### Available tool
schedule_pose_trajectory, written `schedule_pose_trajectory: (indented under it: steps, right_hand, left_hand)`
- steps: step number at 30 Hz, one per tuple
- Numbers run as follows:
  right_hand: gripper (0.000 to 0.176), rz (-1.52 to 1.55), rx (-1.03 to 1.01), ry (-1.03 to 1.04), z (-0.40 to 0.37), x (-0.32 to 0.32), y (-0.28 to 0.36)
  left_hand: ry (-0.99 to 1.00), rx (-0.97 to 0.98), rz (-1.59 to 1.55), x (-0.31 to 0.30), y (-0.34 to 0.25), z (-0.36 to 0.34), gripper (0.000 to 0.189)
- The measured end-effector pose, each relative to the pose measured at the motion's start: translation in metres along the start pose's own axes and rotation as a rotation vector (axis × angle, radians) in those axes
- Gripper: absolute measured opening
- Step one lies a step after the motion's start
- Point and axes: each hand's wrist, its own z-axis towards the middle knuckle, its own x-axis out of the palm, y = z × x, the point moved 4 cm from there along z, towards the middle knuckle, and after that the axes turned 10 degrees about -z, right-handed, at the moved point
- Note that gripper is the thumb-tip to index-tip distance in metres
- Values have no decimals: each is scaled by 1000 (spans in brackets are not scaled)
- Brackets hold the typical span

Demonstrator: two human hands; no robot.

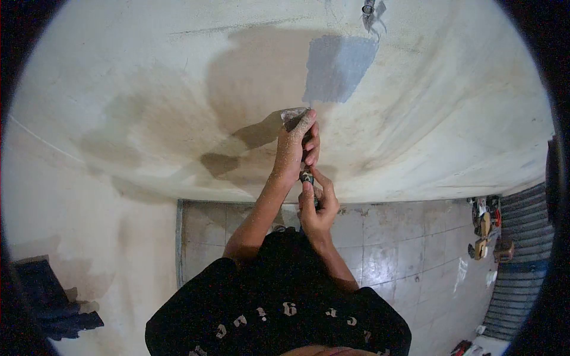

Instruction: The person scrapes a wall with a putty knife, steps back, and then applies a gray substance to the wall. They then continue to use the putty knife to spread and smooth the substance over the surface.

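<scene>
Your right hand [320, 216] has its thumb and fingers closed on a dark patterned handle [306, 177], just below your left hand [291, 136]. The fingers of the left are bent inward around something dark; how tightly they grip it, and whether it is one piece with the handle, you cannot tell from here. A pale grey piece [295, 111] shows beside the left thumb, in front of the wall [427, 124] and near the lower left corner of the blue-grey patch [338, 68]. Whether that piece touches the wall is also unclear.

To hold this well, let the left hand guide and the right hand steady the handle from below — both wrists in line, pressure even and light. Set your fingertips back from the pale piece's edge, since the grip looks close to it. Pale dust [285, 151] coats your left hand and wrist, and it probably makes the hold slippery; a quick wipe should help. Your shadow falls on the wall left of your hands, so a small shift of stance may light that side better.

As for containers — you can make out none for certain. The pale grey piece has a dark part below its rim, but whether it is hollow, or has anything in it, does not show. Assorted items [484, 228] stand on the floor [380, 261] near its right edge, too small to tell whether any of them is a container.
</scene>
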Motion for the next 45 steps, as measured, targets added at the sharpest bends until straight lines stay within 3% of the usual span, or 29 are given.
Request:
schedule_pose_trajectory:
  steps: [7,15,24,45]
  right_hand:
    - [31,78,170,33,-3,-4,14]
    - [35,41,-7,-6,17,0,36]
    - [34,31,-75,-34,4,7,-5]
    - [36,80,44,24,1,0,9]
  left_hand:
    - [7,16,16,0,-2,-3,38]
    - [40,75,50,31,-34,-7,37]
    - [9,-21,-11,-7,2,8,38]
    - [16,22,8,1,0,0,35]
